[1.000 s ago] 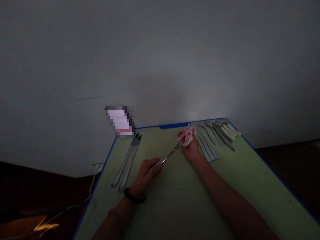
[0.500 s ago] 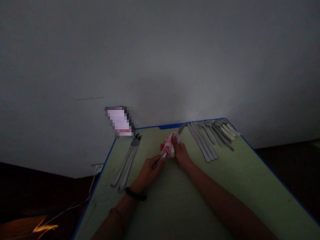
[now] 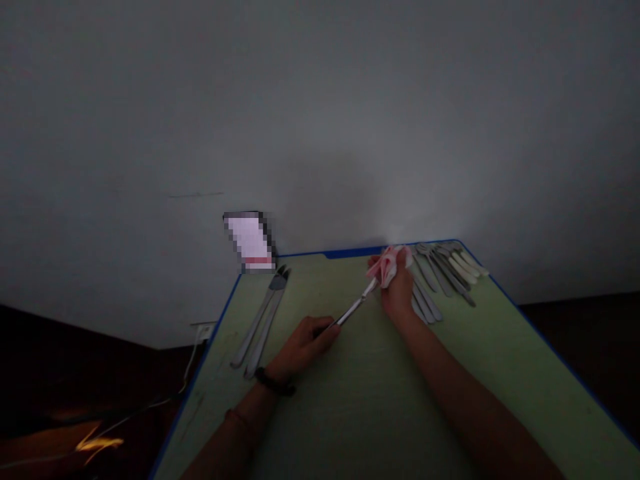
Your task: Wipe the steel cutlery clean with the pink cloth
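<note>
Head view: left hand (image 3: 305, 342) grips a utensil (image 3: 351, 311), right hand (image 3: 399, 291) a cloth (image 3: 389, 267) around it (wiping seems midway); knives (image 3: 277, 283) lie left of it, cutlery (image 3: 454, 274) right, which done unclear.

Operating the rig from a distance, I look in on a dim room that appears to belong to a home, though I cannot tell which room it is. A pale-green table (image 3: 360, 407) with a blue edge stands against a plain wall (image 3: 325, 100) bearing a thin scuff (image 3: 195, 195), with what looks like a white socket (image 3: 204, 332) and a cable (image 3: 188, 373) low at left. On it, everyday table knives (image 3: 256, 353) and other cutlery (image 3: 465, 269), some white-handled, suggest a household, beside a lit, blurred screen (image 3: 253, 240).
</note>
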`<state>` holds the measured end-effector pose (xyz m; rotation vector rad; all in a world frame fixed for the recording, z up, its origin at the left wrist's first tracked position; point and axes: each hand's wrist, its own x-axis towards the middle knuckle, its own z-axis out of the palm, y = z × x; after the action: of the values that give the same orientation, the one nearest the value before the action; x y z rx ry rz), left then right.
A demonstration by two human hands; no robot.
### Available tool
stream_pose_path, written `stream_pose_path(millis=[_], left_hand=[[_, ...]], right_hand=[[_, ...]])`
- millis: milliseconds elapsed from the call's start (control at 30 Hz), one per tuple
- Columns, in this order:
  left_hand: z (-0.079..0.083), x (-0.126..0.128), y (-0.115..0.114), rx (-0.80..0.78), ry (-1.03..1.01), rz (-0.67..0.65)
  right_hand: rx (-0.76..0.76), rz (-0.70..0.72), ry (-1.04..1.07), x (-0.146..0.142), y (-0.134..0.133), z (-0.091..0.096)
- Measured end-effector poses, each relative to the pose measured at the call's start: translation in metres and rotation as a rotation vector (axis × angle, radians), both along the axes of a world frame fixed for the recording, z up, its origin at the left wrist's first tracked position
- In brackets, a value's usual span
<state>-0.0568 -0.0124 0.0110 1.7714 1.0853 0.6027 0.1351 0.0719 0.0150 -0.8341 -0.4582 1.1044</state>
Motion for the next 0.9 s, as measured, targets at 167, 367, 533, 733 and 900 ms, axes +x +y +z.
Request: stream_pose_path(millis=[167, 367, 533, 733, 900], left_hand=[[-0.006, 0.001, 0.004, 0.102, 0.042, 0.184], [-0.008, 0.002, 0.007, 0.155, 0.064, 0.243], [-0.006, 0.005, 0.009, 0.203, 0.118, 0.248], [-0.010, 0.005, 0.003, 0.332, 0.272, 0.178], [-0.013, 0.012, 0.000, 0.494, 0.487, 0.074]], right_hand=[[-0.025, 0.046, -0.271, -0.024, -0.020, 0.005], [-0.056, 0.228, -0.413, -0.052, -0.046, -0.011], [-0.092, 0.293, -0.467, -0.058, -0.049, -0.018], [-0.029, 0.232, -0.325, -0.036, -0.032, 0.005], [0.002, 0.053, -0.099, -0.004, -0.008, 0.020]])
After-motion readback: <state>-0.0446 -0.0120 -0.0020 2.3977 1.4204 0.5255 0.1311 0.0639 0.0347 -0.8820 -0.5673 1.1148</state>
